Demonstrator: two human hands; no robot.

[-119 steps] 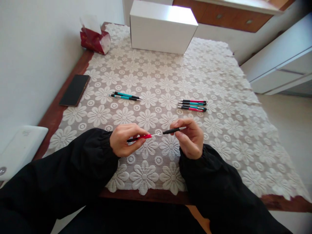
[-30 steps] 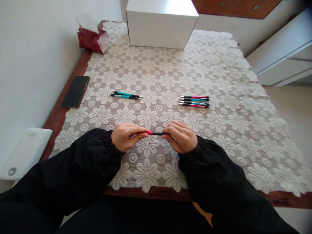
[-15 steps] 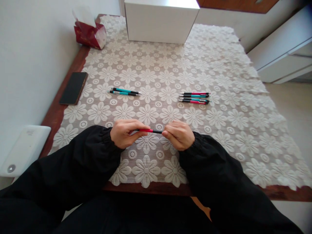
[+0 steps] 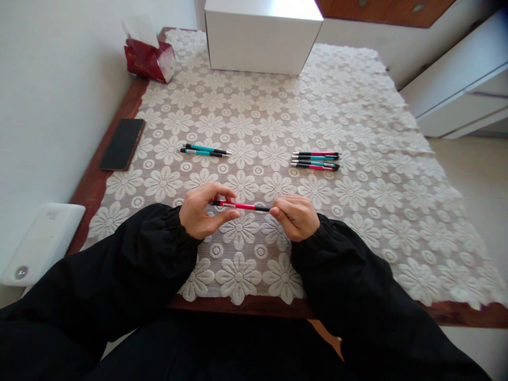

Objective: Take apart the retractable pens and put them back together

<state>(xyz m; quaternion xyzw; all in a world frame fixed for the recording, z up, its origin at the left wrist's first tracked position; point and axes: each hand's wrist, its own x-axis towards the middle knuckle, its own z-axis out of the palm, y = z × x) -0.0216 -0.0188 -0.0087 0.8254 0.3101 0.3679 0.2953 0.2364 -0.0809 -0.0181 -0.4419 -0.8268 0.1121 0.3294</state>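
Note:
A red and black pen [image 4: 243, 206] lies level in front of me, above the lace tablecloth. My right hand [image 4: 296, 216] pinches its black end, hiding the tip. Around the other end, my left hand [image 4: 206, 209] has its thumb and fingers apart, with the pen between them and a white label showing on the barrel. Beyond my left hand, two teal and black pens [image 4: 204, 151] lie side by side on the cloth. Several red or teal pens with black parts [image 4: 316, 161] rest in a stack of rows beyond my right hand.
A white box [image 4: 262, 42] stands at the table's far side. To the left are a dark red tissue pack [image 4: 146, 61] and a black phone-like slab [image 4: 122, 144] near the wooden edge. A white device [image 4: 43, 241] is beside the table at the left wall.
My left thumb and fingers have parted from the pen, baring its red barrel and label. The pen has risen slightly in view, still in my right hand.

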